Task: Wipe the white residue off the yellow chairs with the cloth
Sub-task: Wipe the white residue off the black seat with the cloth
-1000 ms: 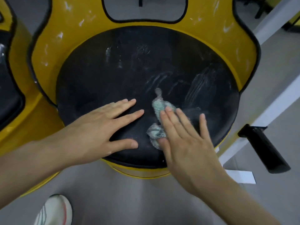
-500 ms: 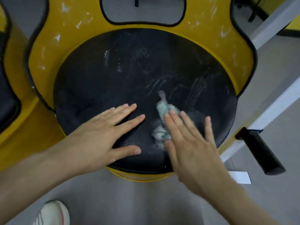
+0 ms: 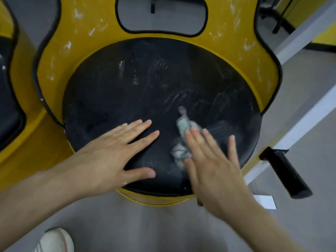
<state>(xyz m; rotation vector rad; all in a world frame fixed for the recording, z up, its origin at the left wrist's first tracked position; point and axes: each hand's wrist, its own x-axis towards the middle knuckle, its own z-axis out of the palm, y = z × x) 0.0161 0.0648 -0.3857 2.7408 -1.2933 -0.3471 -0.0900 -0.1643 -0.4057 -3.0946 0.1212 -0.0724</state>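
The cloth (image 3: 182, 124), small & crumpled, is pinned on the black seat (image 3: 127, 97) of the yellow chair (image 3: 60, 57), front-right, under the straight fingers of the right hand (image 3: 212, 164); nothing is gripped. The left hand (image 3: 112, 157) is laid flat beside it, fingers spread. The cloth is judged light, soft & limp, likely to bunch or slip, so it's best pressed thru its middle w/ the palm. White residue (image 3: 78, 14) is seen on the backrest.
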